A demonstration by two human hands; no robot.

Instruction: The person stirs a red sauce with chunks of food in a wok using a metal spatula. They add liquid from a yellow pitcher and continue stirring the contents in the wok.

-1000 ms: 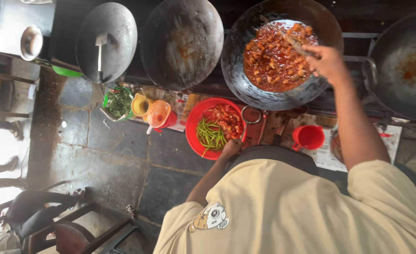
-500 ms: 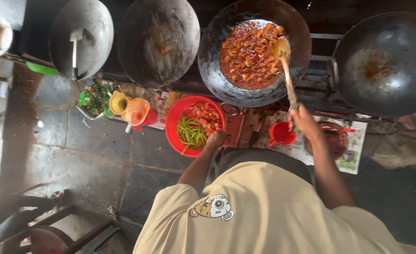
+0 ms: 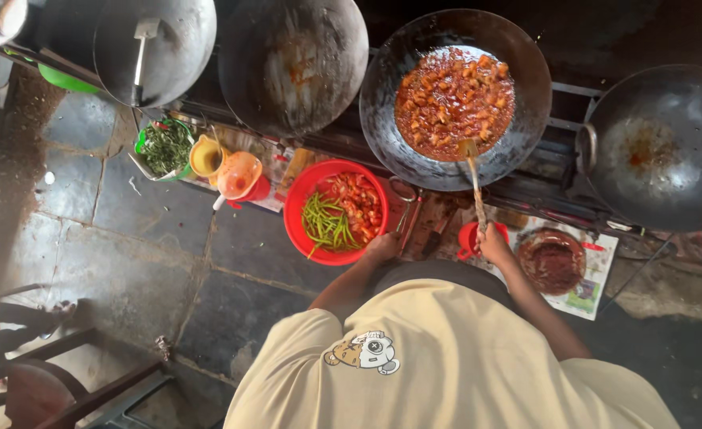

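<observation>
Stone worktop (image 3: 152, 238), woks along back edge. Red bowl (image 3: 336, 212) of green beans, tomato at front edge — left hand (image 3: 382, 248) resting on rim, grip unclear. Right hand (image 3: 495, 245) closed round wooden spatula (image 3: 475, 184) — tip in wok (image 3: 456, 99) of red stew.

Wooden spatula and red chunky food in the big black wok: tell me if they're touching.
Touching. The head view shows the wooden spatula, held by the right hand, with its blade tip resting in the edge of the red chunky food inside the black wok.

Spatula (image 3: 473, 179) in wok (image 3: 526, 127) of red stew
</observation>
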